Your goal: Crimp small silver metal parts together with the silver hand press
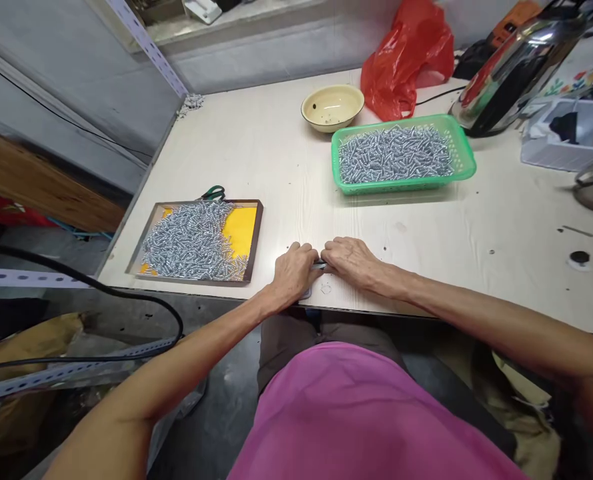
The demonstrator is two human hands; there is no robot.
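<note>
Near the table's front edge my left hand and my right hand meet, fingers bent and closed. Between their fingertips shows a small grey metallic piece, too small to name. A flat greyish object lies partly under my left hand. To the left, a shallow tray with a yellow bottom holds a pile of small silvery metal pieces. Beyond my right hand, a green basket holds more silvery pieces.
Scissors lie behind the tray. Farther back on the table are a cream bowl, a red plastic bag, a metal kettle and a white container. A black disc lies at the right.
</note>
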